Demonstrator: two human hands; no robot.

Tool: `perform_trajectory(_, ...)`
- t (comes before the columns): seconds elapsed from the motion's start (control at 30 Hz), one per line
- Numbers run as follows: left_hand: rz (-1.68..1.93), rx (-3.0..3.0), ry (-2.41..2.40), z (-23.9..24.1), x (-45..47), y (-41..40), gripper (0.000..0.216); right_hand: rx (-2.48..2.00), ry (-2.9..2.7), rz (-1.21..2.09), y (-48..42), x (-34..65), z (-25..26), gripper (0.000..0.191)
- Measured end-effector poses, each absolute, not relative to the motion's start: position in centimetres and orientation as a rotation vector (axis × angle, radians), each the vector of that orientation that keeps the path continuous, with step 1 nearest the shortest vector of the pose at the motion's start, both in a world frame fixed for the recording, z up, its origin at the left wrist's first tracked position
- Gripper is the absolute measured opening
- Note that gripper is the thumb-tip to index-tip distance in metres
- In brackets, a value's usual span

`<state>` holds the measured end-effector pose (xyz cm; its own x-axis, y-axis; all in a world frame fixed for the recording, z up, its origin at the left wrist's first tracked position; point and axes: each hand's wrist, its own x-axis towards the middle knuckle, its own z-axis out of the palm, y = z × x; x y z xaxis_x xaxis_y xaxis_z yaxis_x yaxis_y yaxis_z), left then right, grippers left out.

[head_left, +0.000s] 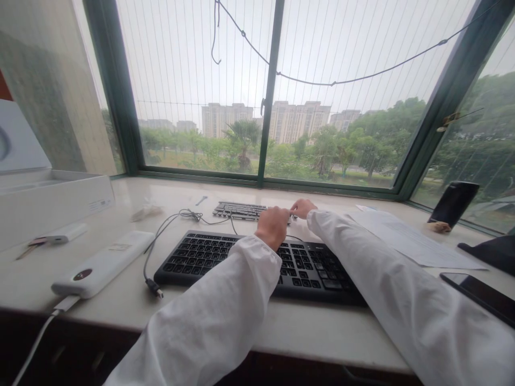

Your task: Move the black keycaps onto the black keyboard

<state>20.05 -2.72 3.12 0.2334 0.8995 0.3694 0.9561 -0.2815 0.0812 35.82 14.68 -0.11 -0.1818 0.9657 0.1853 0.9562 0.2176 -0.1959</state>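
Note:
My left hand (273,228) is closed above the back edge of a black keyboard (189,256), its fingertips turned away and hidden. My right hand (303,207) sits just beyond it, fingers bent down together by the right end of a block of small dark keys (237,210). These keys lie in rows on the sill behind the keyboard. Whatever either hand pinches is too small or covered. Many places on the keyboard look like bare square sockets. A dark cable (177,214) curls from behind it to a USB plug (154,288) at its left.
On the left are a white power bank (102,265) with a cable, a small white device (66,233), an open white box (52,201) and a clear plastic bag (147,210). Paper sheets (418,238), a phone (480,295) and an upright dark object (454,203) stand right.

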Motion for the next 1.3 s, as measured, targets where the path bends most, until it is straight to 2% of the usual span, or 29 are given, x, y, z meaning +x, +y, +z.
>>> perform_trajectory(0.2,-0.533,-2.319,-1.761,2.9,20.0,-2.5,0.024,-1.799,-2.195,0.116,14.2,36.2,1.4,0.028)
perform_trajectory(0.37,-0.550,-2.306,-1.760,2.8,19.9,-2.3,0.022,-1.744,-2.216,0.217,11.5,37.8,4.5,0.036)
perform_trajectory(0.5,-0.569,-2.308,-1.751,2.7,19.8,-2.2,0.020,-1.629,-2.370,0.417,7.0,39.9,5.5,0.040)
perform_trajectory(0.6,-0.575,-2.319,-1.732,2.7,19.9,-2.4,0.018,-1.400,-2.526,0.722,3.3,41.3,4.8,0.049)
perform_trajectory(0.7,-0.558,-2.359,-1.702,2.8,20.2,-2.7,0.017,-1.321,-2.593,0.871,0.7,41.9,3.8,0.053)
perform_trajectory(1.0,-0.560,-2.447,-1.580,2.8,20.7,-2.9,0.016,-1.358,-2.610,0.898,-0.9,41.8,2.8,0.042)
perform_trajectory(1.3,-0.657,-2.600,-1.519,2.6,20.6,-2.6,0.015,-1.332,-2.561,0.871,-1.7,41.6,2.8,0.043)
